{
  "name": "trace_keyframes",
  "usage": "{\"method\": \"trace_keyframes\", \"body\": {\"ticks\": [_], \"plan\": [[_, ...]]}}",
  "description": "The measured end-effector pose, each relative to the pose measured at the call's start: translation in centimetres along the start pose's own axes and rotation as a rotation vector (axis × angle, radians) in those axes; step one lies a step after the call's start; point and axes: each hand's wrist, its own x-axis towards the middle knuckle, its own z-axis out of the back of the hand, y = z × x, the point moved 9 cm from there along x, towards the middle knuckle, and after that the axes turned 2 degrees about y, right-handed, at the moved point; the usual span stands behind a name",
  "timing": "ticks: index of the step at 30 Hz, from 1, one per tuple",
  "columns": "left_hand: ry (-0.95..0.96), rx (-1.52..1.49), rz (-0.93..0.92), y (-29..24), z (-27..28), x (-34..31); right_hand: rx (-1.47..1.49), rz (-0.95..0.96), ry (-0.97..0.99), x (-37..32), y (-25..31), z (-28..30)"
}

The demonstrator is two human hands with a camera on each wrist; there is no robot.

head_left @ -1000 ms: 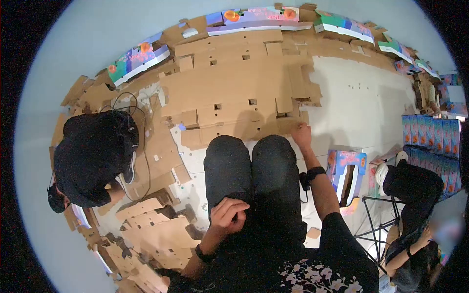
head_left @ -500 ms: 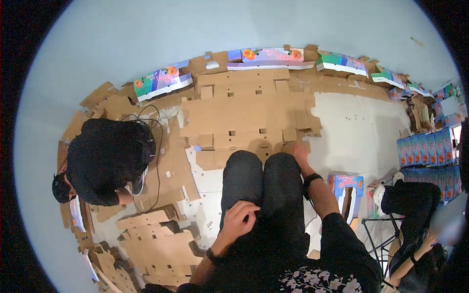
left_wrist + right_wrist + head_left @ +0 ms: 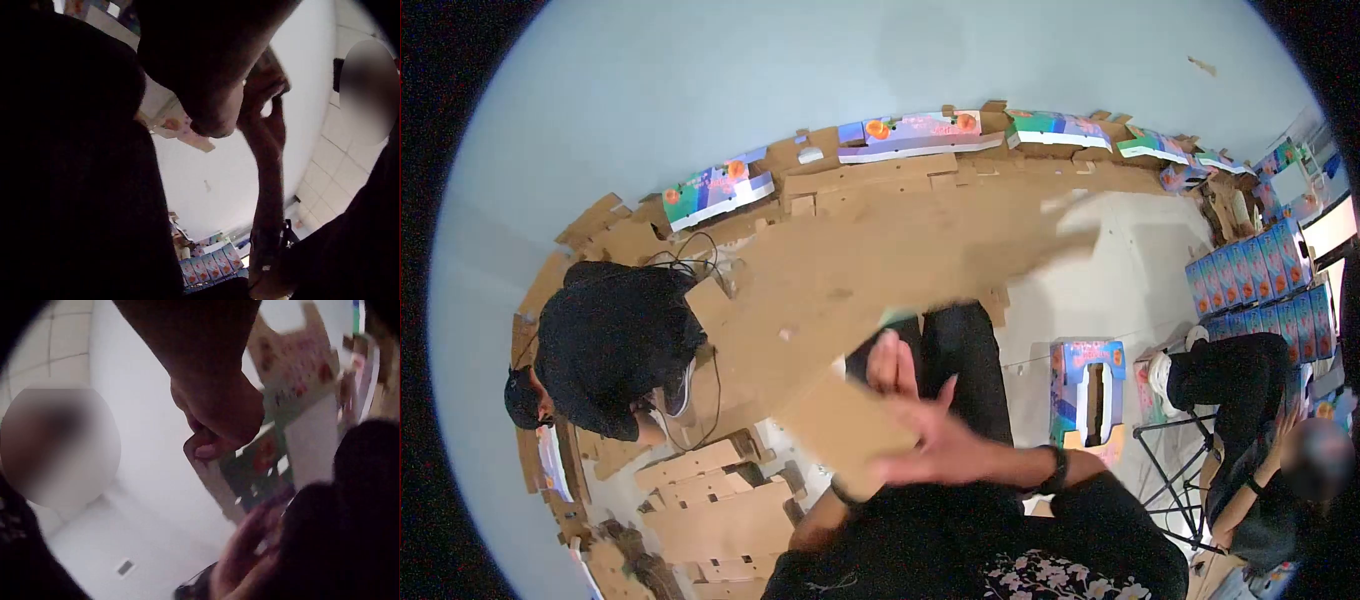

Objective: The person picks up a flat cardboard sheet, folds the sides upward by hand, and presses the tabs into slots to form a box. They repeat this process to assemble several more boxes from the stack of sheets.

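Observation:
A large flattened cardboard box (image 3: 800,300), blurred by motion, is lifted at a slant in front of my knees. My right hand (image 3: 950,445) reaches across my lap and grips its near flap (image 3: 840,430). In the right wrist view the thumb (image 3: 206,451) presses on the cardboard edge, and the box's underside carries green and pink print. Above my thigh is my left hand (image 3: 892,365), fingers loosely extended beside the flap, which hides the palm and wrist. The left wrist view shows both hands dark and close together.
A person in black (image 3: 620,345) crouches at left near a black cable; another sits on a stool at right. Flattened cardboard (image 3: 720,520) lies at lower left. A printed box (image 3: 1065,385) stands on the floor at right, and rows of printed boxes (image 3: 1250,270) stack behind it.
The flattened box has risen from the floor toward me. My right hand has moved from its edge beside my knee across my lap. My left hand has shifted slightly forward along the thigh.

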Motion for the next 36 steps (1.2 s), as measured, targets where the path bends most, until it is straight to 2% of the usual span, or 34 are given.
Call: {"method": "trace_keyframes", "body": {"ticks": [1,2,3,5,6,8,9,11,12,14,17,20,21,23,24,25,27,28,30,31,34,36], "plan": [[-0.243,-0.009,-0.009,-0.5,-0.1,0.5,-0.111,0.07,0.028,0.1,0.5,-3.4],[-0.242,-0.03,0.043,-0.7,1.0,1.7,0.184,0.099,0.139,0.4,2.4,-6.6],[-0.334,-0.083,0.197,-0.6,2.7,3.2,0.062,0.019,0.064,0.3,-0.1,-8.4],[-0.372,-0.23,0.332,0.1,3.7,3.6,-0.088,0.071,0.071,-0.1,-1.4,-9.8],[-0.32,-0.323,0.307,0.9,3.9,3.5,-0.163,0.097,0.071,-0.1,-1.5,-10.5],[-0.218,-0.468,0.236,2.0,4.5,2.4,-0.018,-0.081,0.364,-2.7,-2.3,-10.3],[-0.179,-0.525,0.188,2.1,4.7,1.5,-0.242,0.233,0.27,-3.4,1.3,-7.8],[-0.103,-0.612,0.115,2.8,5.0,-1.4,-0.029,0.031,0.18,-6.6,-3.1,-0.7],[-0.069,-0.689,0.135,3.6,5.4,-3.1,0.084,-0.06,0.119,-8.3,-5.3,2.9],[-0.002,-0.842,0.196,4.5,6.2,-6.9,-0.27,-0.038,-0.734,-15.6,-5.3,10.7],[0.161,-1.023,0.395,6.1,6.9,-13.9,-0.383,-0.053,-1.086,-22.6,-4.9,11.6],[0.514,-0.736,0.671,6.2,8.1,-17.0,-0.704,-0.058,-0.777,-23.8,-3.8,8.8],[0.59,-0.649,0.704,7.2,9.2,-18.3,-0.851,-0.033,-0.678,-23.2,-3.1,7.9],[0.463,-0.445,0.506,9.3,12.6,-18.7,-1.084,-0.133,-0.89,-26.3,-3.5,9.8],[0.346,-0.33,0.511,11.3,14.4,-18.7,-1.203,-0.177,-0.99,-28.0,-3.9,11.0],[0.231,-0.29,0.718,13.8,15.5,-18.1,-1.128,-0.194,-0.987,-28.9,-5.8,12.7],[0.252,0.105,0.739,19.0,16.1,-18.9,-0.869,-0.269,-0.919,-30.5,-9.5,16.4],[0.364,-0.087,0.861,20.7,14.7,-19.1,-0.689,-0.34,-0.867,-31.3,-11.1,17.8],[0.586,-0.482,1.089,21.9,12.2,-19.5,-0.107,-0.542,-0.603,-32.0,-14.8,17.7],[0.683,-0.369,1.1,22.5,12.3,-19.5,-0.114,-0.617,-0.582,-31.9,-14.0,17.4],[0.808,-0.267,1.107,23.3,14.6,-19.3,-0.071,-0.477,-0.629,-31.9,-9.7,16.7],[0.703,-0.534,1.133,21.3,16.6,-18.4,0.039,-0.449,-0.668,-31.9,-7.0,15.2]]}}
